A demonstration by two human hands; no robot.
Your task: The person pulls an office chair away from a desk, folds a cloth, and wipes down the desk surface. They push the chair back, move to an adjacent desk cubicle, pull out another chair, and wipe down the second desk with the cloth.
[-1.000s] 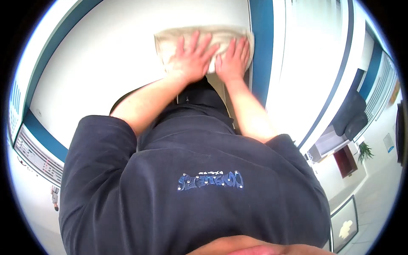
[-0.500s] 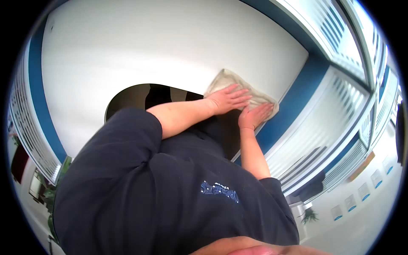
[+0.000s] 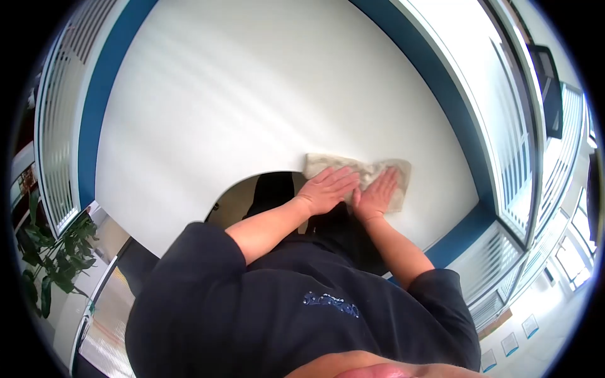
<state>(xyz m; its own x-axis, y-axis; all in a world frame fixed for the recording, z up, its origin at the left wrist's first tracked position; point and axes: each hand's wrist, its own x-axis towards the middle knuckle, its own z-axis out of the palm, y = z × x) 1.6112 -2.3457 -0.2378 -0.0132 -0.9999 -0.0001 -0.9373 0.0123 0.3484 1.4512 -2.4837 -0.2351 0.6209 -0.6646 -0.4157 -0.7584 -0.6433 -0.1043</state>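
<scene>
A beige cloth (image 3: 397, 200) lies flattened and somewhat creased on the white desktop (image 3: 271, 94), just right of the curved cut-out in its near edge. My left hand (image 3: 329, 189) rests flat on the cloth's left part, fingers stretched out to the right. Beside it, my right hand (image 3: 378, 194) presses flat on the right part with fingers pointing away from me. The two hands nearly touch at the right thumb. Neither hand has its fingers wrapped round the cloth.
Blue-edged partitions with striped glass panels border the desktop, including the right partition (image 3: 476, 170). A leafy plant (image 3: 60, 252) stands at the lower left. A dark monitor-like panel (image 3: 547, 88) shows beyond the glass on the right. My body is at the cut-out.
Both hands and the cloth have moved left, away from the right partition's blue edge. The cloth has turned, and the view has shifted to show more of the desktop.
</scene>
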